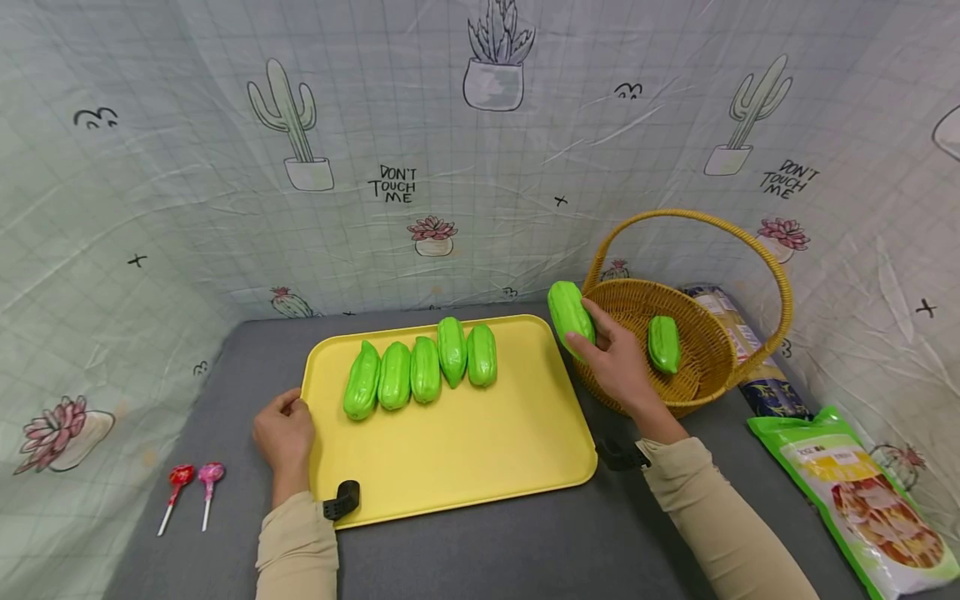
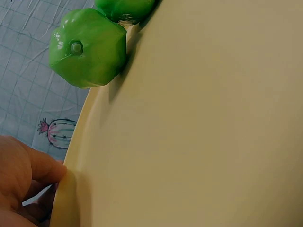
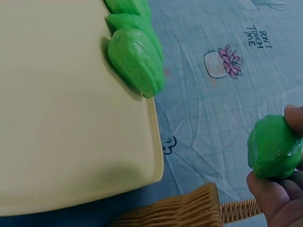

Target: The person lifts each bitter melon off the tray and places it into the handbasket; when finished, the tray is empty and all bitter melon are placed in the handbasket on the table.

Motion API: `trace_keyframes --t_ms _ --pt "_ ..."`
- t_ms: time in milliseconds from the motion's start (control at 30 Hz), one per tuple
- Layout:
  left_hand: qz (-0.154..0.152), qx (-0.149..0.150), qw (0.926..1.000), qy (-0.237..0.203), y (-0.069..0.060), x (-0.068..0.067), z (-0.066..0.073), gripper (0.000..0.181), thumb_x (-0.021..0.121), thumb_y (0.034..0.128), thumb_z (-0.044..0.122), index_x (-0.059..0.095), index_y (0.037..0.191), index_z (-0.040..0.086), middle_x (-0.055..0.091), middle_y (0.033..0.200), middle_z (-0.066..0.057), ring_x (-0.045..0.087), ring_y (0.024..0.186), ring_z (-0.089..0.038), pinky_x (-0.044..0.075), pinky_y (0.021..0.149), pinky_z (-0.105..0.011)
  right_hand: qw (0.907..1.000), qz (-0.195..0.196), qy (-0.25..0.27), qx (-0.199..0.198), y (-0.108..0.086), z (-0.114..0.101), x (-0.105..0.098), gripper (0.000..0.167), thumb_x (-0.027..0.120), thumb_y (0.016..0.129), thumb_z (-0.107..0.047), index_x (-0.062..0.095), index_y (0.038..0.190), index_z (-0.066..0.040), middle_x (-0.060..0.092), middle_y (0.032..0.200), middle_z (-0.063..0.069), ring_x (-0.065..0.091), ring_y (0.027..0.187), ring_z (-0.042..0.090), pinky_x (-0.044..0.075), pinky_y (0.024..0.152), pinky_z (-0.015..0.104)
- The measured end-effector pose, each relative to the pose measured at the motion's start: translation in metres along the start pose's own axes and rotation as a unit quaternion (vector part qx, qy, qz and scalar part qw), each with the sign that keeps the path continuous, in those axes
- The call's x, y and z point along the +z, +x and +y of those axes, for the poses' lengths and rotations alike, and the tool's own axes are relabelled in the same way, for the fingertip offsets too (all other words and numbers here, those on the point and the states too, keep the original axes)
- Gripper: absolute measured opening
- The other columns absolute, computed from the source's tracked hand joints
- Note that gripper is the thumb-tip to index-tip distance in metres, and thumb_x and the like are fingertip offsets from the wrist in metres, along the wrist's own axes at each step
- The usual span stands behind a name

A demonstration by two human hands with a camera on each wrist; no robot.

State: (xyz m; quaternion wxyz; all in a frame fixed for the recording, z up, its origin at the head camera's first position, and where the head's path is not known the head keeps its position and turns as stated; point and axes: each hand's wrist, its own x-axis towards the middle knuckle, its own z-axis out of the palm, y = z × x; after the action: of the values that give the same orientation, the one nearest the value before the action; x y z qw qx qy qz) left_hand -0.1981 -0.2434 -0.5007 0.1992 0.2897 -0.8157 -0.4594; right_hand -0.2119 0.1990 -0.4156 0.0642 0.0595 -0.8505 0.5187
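Observation:
In the head view, my right hand [image 1: 621, 367] holds a glossy green ridged gourd [image 1: 570, 317] between thumb and fingers, above the gap between the yellow tray [image 1: 457, 450] and the wicker basket [image 1: 708, 350]. The right wrist view shows this gourd [image 3: 273, 147] gripped near its end. Another green gourd [image 1: 663, 344] lies inside the basket. Several more gourds [image 1: 425, 371] form a side-by-side row along the tray's far half. At the tray's left rim, my left hand [image 1: 285, 433] grips the edge with curled fingers; the left wrist view shows a fingertip [image 2: 57, 171] against that rim.
The basket's tall handle [image 1: 780, 283] arches over it. Behind it on the right lies a blue-and-gold package [image 1: 776, 400], with a green food bag [image 1: 862, 500] nearer. A red lollipop [image 1: 181, 476] and a pink lollipop [image 1: 211, 473] lie left of the tray. Printed cloth hangs behind.

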Motion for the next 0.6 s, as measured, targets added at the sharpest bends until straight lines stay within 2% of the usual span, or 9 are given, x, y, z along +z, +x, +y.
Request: trace_keyframes --t_ms 100,300,433,600 --pt "-0.001 -0.001 1.0000 0.000 0.000 0.000 0.000 0.037 0.045 0.1007 0.008 0.070 0.125 -0.005 0.069 0.123 -0.029 0.060 0.116 -0.045 0.045 0.096 -0.053 0.9999 0.009 -0.010 -0.001 -0.001 0.002 -0.004 0.069 0.062 0.102 -0.027 0.030 0.161 -0.012 0.043 0.158 0.025 0.055 0.136 0.040 0.056 0.095 0.030" --pt "0.000 0.002 1.0000 0.001 0.000 0.000 0.000 0.036 0.045 0.1009 0.008 0.070 0.124 -0.005 0.069 0.122 -0.029 0.061 0.114 -0.044 0.046 0.094 -0.052 0.9998 0.014 -0.010 0.011 -0.002 0.008 -0.014 0.071 0.062 0.102 -0.031 0.028 0.162 -0.013 0.040 0.161 0.021 0.053 0.139 0.037 0.054 0.096 0.026" --pt "0.001 0.003 1.0000 0.006 0.001 0.000 0.000 0.036 0.046 0.1012 0.009 0.070 0.125 -0.004 0.069 0.120 -0.029 0.062 0.111 -0.043 0.045 0.090 -0.049 0.9994 0.018 -0.018 0.023 -0.003 0.012 -0.019 0.072 0.060 0.103 -0.033 0.025 0.163 -0.013 0.039 0.161 0.022 0.051 0.140 0.038 0.054 0.098 0.031" --pt "-0.002 0.006 1.0000 0.004 0.000 0.000 -0.001 0.037 0.045 0.1013 0.008 0.069 0.126 -0.005 0.069 0.119 -0.030 0.063 0.109 -0.043 0.045 0.088 -0.048 0.9984 0.026 -0.032 0.039 -0.004 0.017 -0.023 0.073 0.059 0.104 -0.034 0.023 0.163 -0.012 0.037 0.161 0.025 0.050 0.140 0.040 0.052 0.103 0.046"
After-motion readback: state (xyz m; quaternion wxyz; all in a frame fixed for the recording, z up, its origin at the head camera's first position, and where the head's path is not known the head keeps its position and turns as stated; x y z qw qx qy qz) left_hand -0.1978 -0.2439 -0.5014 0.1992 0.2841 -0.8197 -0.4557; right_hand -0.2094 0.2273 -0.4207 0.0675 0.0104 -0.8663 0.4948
